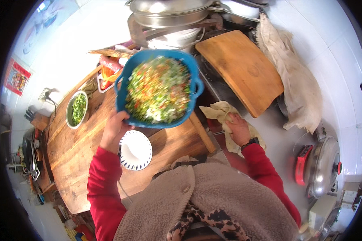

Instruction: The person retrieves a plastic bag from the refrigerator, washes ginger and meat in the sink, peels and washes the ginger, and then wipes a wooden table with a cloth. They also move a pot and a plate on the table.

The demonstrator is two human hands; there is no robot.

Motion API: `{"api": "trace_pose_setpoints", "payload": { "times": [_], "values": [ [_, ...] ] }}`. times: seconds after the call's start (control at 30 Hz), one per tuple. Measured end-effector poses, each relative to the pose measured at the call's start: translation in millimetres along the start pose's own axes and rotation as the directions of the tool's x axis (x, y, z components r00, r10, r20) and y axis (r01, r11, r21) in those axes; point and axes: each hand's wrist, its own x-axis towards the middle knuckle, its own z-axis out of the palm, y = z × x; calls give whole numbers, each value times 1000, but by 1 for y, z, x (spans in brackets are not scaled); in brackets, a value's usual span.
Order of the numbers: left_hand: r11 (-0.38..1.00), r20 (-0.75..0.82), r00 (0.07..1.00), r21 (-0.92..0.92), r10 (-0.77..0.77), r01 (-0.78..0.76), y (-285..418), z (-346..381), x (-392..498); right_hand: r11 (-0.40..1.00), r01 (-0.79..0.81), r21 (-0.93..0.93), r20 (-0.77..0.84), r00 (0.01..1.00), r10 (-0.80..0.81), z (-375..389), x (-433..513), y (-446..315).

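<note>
My left hand (116,128) grips the lower left rim of a blue plastic basin (197,87), raised above the wooden table. Chopped vegetables (158,90), green, orange and white, fill the basin. My right hand (238,129) presses on a beige cloth (253,132) at the counter's edge, right of the table. Partly below the basin, a white bowl with a blue-patterned rim (135,150) rests on the table. A metal bowl (77,110) of chopped greens sits further left. Beyond my right hand lies a wooden cutting board (242,70).
A large lidded steel pot (170,13) stands at the back. A long rough cloth (298,81) lies beside the board. On the right is a lidded electric pan (324,168). A knife block (39,121) and a plugged-in cord (52,101) are at the left.
</note>
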Motion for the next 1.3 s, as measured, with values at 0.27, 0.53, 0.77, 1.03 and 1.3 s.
{"api": "trace_pose_setpoints", "payload": {
  "times": [0.27, 0.53, 0.77, 1.03, 1.3],
  "values": [
    [980, 243, 956, 145, -166, 133, 21, 215, 133, 1000, -14, -13, 16, 1000, 14, 6, -6, 8],
    [979, 230, 955, 122, -189, 164, -4, 293, 193, 999, -5, 51, -33, 999, 6, 5, -5, 9],
    [988, 265, 954, -98, 139, -116, -1, 228, 167, 998, 3, 63, -19, 1000, -2, 2, -1, 8],
    [948, -533, 801, 4, 272, -319, 17, -63, 78, 905, 74, 418, -25, 997, -70, -15, 67, -40],
    [886, -829, 558, -229, 39, -403, -19, -272, 31, 956, 207, 208, 74, 971, -226, 87, 149, -156]
  ]
}}
